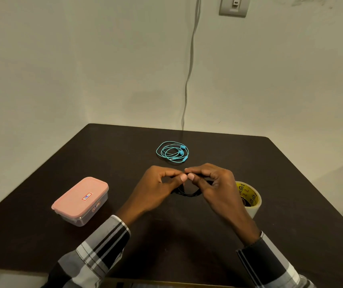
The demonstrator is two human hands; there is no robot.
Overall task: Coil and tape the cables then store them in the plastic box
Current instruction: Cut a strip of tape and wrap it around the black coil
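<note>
A black cable (187, 193) hangs in a small coil between my hands, just above the dark table (291, 235). My left hand (160, 188) and my right hand (214, 183) meet at the fingertips, and both pinch the top of the coil. Whether a piece of tape is there I cannot tell. A turquoise earphone cable (172, 152) lies loosely coiled farther back on the table. The plastic box (81, 200), clear with a pink lid, stands shut at the left. A roll of tape (249, 199) sits just right of my right hand, partly hidden by it.
A grey cord (189, 65) runs down the wall behind the table. A wall switch plate (234, 6) is at the top right. The table's front edge lies under my checked sleeves.
</note>
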